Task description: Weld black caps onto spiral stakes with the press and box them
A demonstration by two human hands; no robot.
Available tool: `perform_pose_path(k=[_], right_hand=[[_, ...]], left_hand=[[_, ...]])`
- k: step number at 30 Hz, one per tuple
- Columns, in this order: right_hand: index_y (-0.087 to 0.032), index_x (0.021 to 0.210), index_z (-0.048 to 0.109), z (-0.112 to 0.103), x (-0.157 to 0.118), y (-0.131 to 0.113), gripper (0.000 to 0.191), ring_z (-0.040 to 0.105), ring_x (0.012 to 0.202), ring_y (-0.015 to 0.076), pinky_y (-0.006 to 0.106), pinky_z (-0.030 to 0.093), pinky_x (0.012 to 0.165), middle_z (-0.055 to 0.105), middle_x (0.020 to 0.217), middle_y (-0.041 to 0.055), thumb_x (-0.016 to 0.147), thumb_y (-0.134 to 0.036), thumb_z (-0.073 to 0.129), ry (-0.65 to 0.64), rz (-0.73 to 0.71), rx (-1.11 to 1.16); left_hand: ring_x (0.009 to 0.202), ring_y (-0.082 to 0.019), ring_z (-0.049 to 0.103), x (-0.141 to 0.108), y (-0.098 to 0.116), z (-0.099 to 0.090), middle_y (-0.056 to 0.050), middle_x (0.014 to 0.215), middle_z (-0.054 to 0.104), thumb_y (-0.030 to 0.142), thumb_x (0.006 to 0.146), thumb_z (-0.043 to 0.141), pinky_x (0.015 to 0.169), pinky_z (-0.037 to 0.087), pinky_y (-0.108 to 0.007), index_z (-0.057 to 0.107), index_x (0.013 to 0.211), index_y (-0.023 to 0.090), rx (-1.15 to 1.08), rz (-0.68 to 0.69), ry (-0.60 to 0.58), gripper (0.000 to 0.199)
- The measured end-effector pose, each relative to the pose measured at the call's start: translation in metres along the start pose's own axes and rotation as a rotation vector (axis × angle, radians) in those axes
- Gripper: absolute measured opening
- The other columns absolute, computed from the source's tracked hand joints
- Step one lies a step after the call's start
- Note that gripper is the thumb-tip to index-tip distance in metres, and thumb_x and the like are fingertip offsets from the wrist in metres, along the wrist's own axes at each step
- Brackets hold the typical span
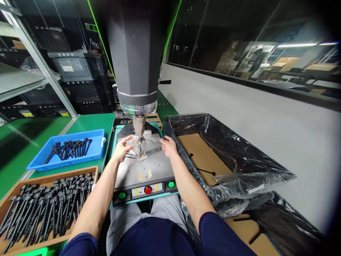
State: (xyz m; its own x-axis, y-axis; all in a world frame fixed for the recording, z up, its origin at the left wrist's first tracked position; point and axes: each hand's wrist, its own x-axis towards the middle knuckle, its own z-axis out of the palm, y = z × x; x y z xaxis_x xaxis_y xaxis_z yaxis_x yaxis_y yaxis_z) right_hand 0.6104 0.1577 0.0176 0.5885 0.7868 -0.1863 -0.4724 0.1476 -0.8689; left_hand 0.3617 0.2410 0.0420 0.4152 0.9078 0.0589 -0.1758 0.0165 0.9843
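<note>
My left hand (123,149) is beside the metal fixture (142,149) on the machine's plate, thumb and forefinger apart. Clear, shiny material shows near its fingertips, but I cannot tell whether they touch it. To the right of the fixture is my right hand (168,146), its fingers bent and close together, pointing inward. What they hold, if anything, I cannot make out. The press's metal tool (139,126) comes down from the grey machine head (137,57) and meets a small dark part at the top of the fixture.
A blue tray (66,161) and a brown tray (50,181), both with many black long-stemmed parts, stand at left. A plastic-lined bin (207,121) at right holds cardboard and black parts. Green buttons (171,184) flank a red button (147,190) at the front.
</note>
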Motion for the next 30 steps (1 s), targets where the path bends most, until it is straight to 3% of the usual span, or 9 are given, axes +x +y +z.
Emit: perform_pose_path(k=[2, 8, 13, 17, 21, 25, 30], right_hand=[[-0.019, 0.106, 0.052, -0.001, 0.001, 0.002, 0.047, 0.039, 0.038, 0.0024, 0.012, 0.024, 0.032, 0.061, 0.067, -0.0049, 0.067, -0.011, 0.077, 0.0, 0.013, -0.013], [-0.018, 0.105, 0.054, -0.002, -0.002, 0.008, 0.039, 0.045, 0.04, 0.004, 0.012, 0.027, 0.033, 0.066, 0.069, -0.0011, 0.074, -0.017, 0.077, 0.011, 0.048, -0.053], [-0.018, 0.107, 0.057, -0.01, -0.013, 0.012, 0.034, 0.06, 0.05, 0.0104, 0.016, 0.04, 0.036, 0.07, 0.08, 0.0036, 0.081, -0.034, 0.073, 0.032, 0.043, -0.122], [-0.019, 0.112, 0.058, -0.028, -0.027, 0.02, 0.042, 0.066, 0.066, 0.0148, 0.02, 0.049, 0.043, 0.07, 0.092, 0.0066, 0.083, -0.048, 0.067, 0.133, -0.02, -0.228], [-0.017, 0.121, 0.055, -0.049, -0.045, 0.032, 0.057, 0.067, 0.078, 0.0181, 0.022, 0.052, 0.049, 0.07, 0.098, 0.0092, 0.08, -0.056, 0.065, 0.17, -0.094, -0.272], [-0.015, 0.126, 0.052, -0.072, -0.068, 0.044, 0.064, 0.067, 0.083, 0.0204, 0.026, 0.055, 0.056, 0.069, 0.104, 0.012, 0.08, -0.058, 0.062, 0.168, -0.211, -0.377], [-0.014, 0.12, 0.059, -0.115, -0.106, 0.067, 0.052, 0.063, 0.103, 0.0271, 0.044, 0.056, 0.084, 0.067, 0.112, 0.0168, 0.085, -0.052, 0.059, 0.206, -0.5, -0.787]], left_hand=[[0.066, -0.008, 0.061, 0.001, -0.002, -0.001, -0.015, 0.133, 0.06, 0.023, 0.055, 0.083, 0.055, 0.044, -0.022, 0.062, 0.125, 0.015, -0.011, 0.016, -0.003, 0.073], [0.061, -0.006, 0.061, 0.0, -0.005, -0.001, -0.015, 0.139, 0.056, 0.025, 0.06, 0.084, 0.045, 0.037, -0.018, 0.061, 0.127, 0.016, -0.009, 0.006, 0.004, 0.071], [0.074, -0.015, 0.07, -0.007, -0.005, -0.004, -0.017, 0.143, 0.051, 0.031, 0.068, 0.081, 0.044, 0.041, -0.017, 0.053, 0.138, 0.023, -0.028, 0.002, -0.014, 0.075], [0.085, -0.019, 0.072, -0.024, -0.006, -0.011, -0.016, 0.152, 0.041, 0.034, 0.074, 0.078, 0.056, 0.053, -0.022, 0.043, 0.146, 0.031, -0.017, 0.004, -0.062, 0.08], [0.091, -0.021, 0.072, -0.042, -0.005, -0.012, -0.017, 0.153, 0.039, 0.037, 0.075, 0.078, 0.064, 0.058, -0.026, 0.036, 0.149, 0.033, 0.029, -0.01, -0.058, 0.085], [0.095, -0.021, 0.071, -0.066, -0.007, -0.011, -0.015, 0.153, 0.039, 0.038, 0.076, 0.076, 0.072, 0.06, -0.032, 0.033, 0.15, 0.035, 0.098, 0.016, 0.045, 0.087], [0.11, -0.024, 0.064, -0.129, -0.037, -0.02, -0.013, 0.136, 0.057, 0.038, 0.083, 0.067, 0.091, 0.056, -0.04, 0.043, 0.145, 0.027, 0.36, 0.131, 0.393, 0.067]])
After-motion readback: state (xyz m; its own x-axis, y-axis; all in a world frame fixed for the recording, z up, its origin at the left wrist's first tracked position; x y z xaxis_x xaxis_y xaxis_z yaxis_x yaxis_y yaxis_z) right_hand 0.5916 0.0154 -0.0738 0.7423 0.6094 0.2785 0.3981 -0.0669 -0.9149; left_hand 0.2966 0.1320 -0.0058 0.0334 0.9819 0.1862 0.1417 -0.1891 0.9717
